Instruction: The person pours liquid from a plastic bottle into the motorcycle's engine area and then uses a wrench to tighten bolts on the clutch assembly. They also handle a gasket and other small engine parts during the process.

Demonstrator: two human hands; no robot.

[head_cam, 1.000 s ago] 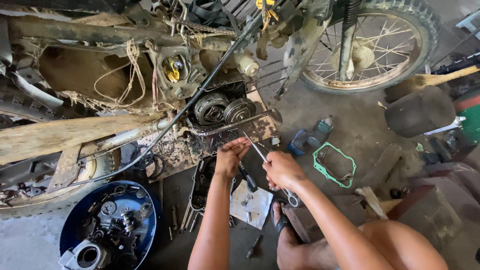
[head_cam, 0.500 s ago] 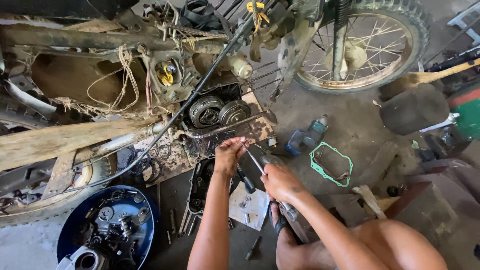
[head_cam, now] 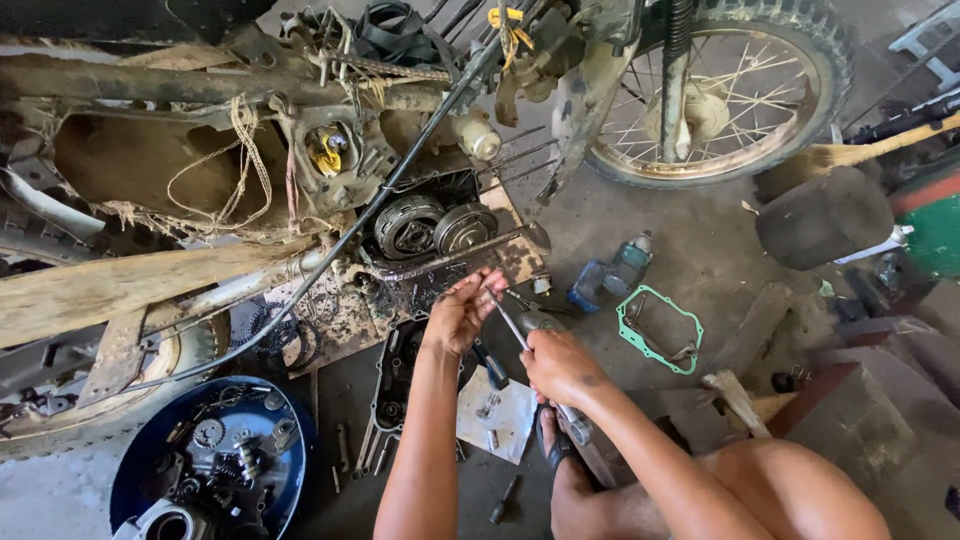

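Note:
My left hand (head_cam: 463, 312) pinches the upper end of a thin metal tool (head_cam: 510, 322), just below the open engine side of a motorcycle (head_cam: 435, 225) lying on the floor. My right hand (head_cam: 560, 368) grips the same tool lower down, its handle end (head_cam: 575, 428) sticking out under the fist. Two round clutch parts (head_cam: 408, 226) show in the exposed engine above my hands. A dark engine cover (head_cam: 395, 375) lies on the floor under my left forearm.
A blue bowl (head_cam: 135, 480) of engine parts sits bottom left. A green gasket (head_cam: 657, 330) and a blue-grey power tool (head_cam: 608, 275) lie right of my hands. The rear wheel (head_cam: 730, 95) is top right, a black seat (head_cam: 825, 215) beside it. Paper with small parts (head_cam: 495, 412) lies below my hands.
My hands have shifted slightly and closed together on the thin tool; my left fingers now pinch its tip. The view has drifted a little.

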